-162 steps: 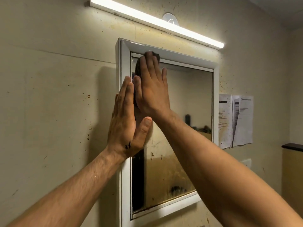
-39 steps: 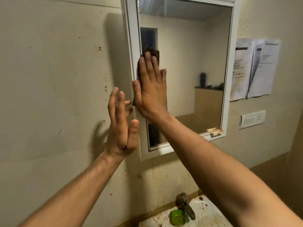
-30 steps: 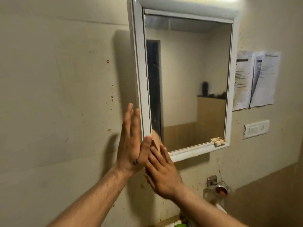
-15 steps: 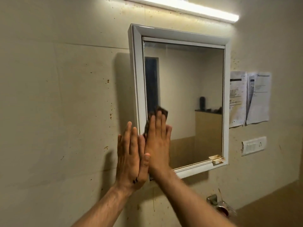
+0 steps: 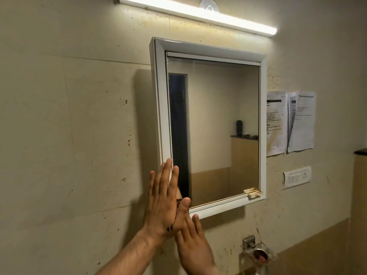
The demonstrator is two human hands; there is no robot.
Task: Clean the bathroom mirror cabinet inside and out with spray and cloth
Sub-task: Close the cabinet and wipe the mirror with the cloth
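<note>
Mirror cabinet (image 5: pixel 208 49) with a white frame hangs on the stained beige wall (image 5: pixel 79 135) at the centre of the view, its door closed and its mirror (image 5: pixel 214 120) reflecting a dark doorway, a ledge and a small dark bottle. At 7 o'clock of the cabinet, the left hand (image 5: pixel 162 201) lies open, its fingers straight and together, flat against the lower part of the frame's left edge; a small dark mark shows near its wrist. Just below the cabinet's 7 o'clock corner, the right hand (image 5: pixel 193 245) is spread flat against the wall with straight fingers, clenching nothing that can be seen. Only a dark sliver (image 5: pixel 178 200) shows beside the left thumb, too small to say whether it is the cloth. A rust-stained latch (image 5: pixel 253 192) sits at the mirror's 5 o'clock corner. A lit tube light (image 5: pixel 198 14) runs along 12 o'clock. At 3 o'clock, two printed sheets (image 5: pixel 277 124) are stuck to the wall, with a black heading bar and lines of text too small to read. Below them is a white switch plate (image 5: pixel 296 177), and at 5 o'clock a metal soap holder (image 5: pixel 260 255). Brown spatters dot the wall.
</note>
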